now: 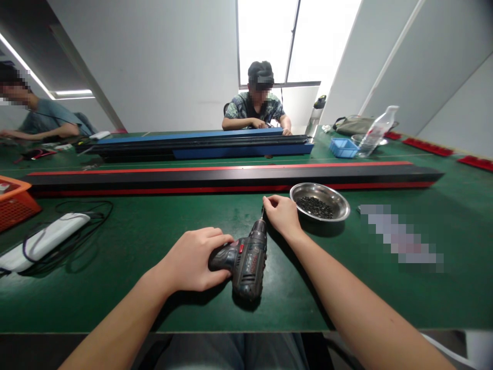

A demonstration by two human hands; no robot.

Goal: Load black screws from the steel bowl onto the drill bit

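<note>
My left hand (200,259) is wrapped round the handle of a black cordless drill (249,264), which lies on its side on the green table with its bit pointing away from me. At the tip of the bit, my right hand (282,213) has its thumb and forefinger pinched together. Whatever they grip there is too small to make out. Just right of that hand stands a round metal bowl (341,208) with many small black screws (314,206) in it. A long black bar with red edges (231,179) lies crosswise behind the drill and bowl.
An orange basket (17,205) and a white power strip (54,241) with tangled cables are at the left. A blurred-out flat item (400,234) lies at the right. Blue and black bars (242,149), a blue tray (344,147) and bottles stand farther back. Two people sit beyond.
</note>
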